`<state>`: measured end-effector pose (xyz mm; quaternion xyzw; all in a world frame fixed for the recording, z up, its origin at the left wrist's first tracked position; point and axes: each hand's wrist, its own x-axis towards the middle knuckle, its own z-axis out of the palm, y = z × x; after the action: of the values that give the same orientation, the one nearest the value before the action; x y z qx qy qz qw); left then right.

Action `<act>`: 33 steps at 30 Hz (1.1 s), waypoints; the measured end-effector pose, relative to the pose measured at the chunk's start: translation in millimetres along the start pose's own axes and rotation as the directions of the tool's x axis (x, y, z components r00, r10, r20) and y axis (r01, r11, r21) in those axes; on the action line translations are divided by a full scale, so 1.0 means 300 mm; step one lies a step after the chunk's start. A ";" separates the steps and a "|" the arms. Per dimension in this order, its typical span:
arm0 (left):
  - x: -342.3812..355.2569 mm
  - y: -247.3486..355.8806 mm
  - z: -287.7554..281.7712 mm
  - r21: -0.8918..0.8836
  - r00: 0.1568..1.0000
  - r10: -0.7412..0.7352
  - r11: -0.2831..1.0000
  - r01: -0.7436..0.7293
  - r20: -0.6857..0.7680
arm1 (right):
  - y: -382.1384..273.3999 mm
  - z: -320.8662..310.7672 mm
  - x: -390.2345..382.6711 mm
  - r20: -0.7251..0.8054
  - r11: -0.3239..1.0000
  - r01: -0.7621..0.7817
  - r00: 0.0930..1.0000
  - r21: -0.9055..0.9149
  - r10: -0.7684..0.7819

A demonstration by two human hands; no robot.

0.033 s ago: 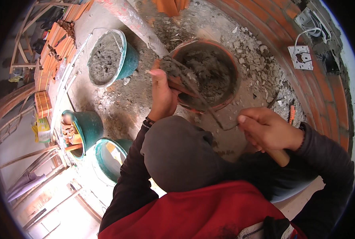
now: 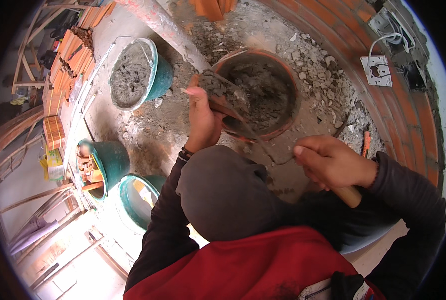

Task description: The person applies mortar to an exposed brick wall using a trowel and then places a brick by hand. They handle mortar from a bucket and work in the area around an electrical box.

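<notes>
My left hand (image 2: 204,117) is closed round an orange-red brick (image 2: 223,106), thumb up along its near end. Grey mortar coats the brick's upper face. My right hand (image 2: 333,162) grips a trowel by its wooden handle (image 2: 349,196). The trowel's thin bent neck (image 2: 278,162) leads to its narrow blade, which lies along the mortared side of the brick; where the blade ends is hard to make out. Just beyond the brick, partly behind it, stands a round orange-rimmed tub (image 2: 297,95) with wet grey mortar (image 2: 265,92) in it.
A green bucket of mortar (image 2: 162,75) stands at the far left. Nearer are a bucket holding brick pieces (image 2: 114,162) and another green bucket (image 2: 125,202). A pole (image 2: 175,37) slants toward the tub. Rubble (image 2: 328,95) lies along the brick wall (image 2: 383,100), which has an electrical box plate (image 2: 378,75).
My right hand has shifted slightly left with the trowel, and the blade has slid a little along the brick. My left hand and the brick have barely moved.
</notes>
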<state>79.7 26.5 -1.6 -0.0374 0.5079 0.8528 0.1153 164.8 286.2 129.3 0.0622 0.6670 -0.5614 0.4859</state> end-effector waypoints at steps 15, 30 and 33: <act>-0.011 0.029 0.038 -0.092 0.994 -0.005 0.996 0.015 0.113 | 0.041 -0.024 0.025 -0.086 0.999 -0.040 0.996 -0.017 0.039; 0.003 0.013 0.011 0.010 0.998 -0.024 1.000 0.023 0.055 | 0.024 -0.047 0.006 -0.121 0.996 -0.091 0.988 0.000 0.090; -0.005 0.036 0.025 0.031 1.000 -0.019 0.999 0.019 -0.023 | 0.044 -0.084 0.010 -0.160 0.996 -0.082 0.983 0.035 0.087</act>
<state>79.1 27.9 11.5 -0.0500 0.5220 0.8432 0.1183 156.9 310.1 115.6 0.1426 0.6928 -0.5428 0.4529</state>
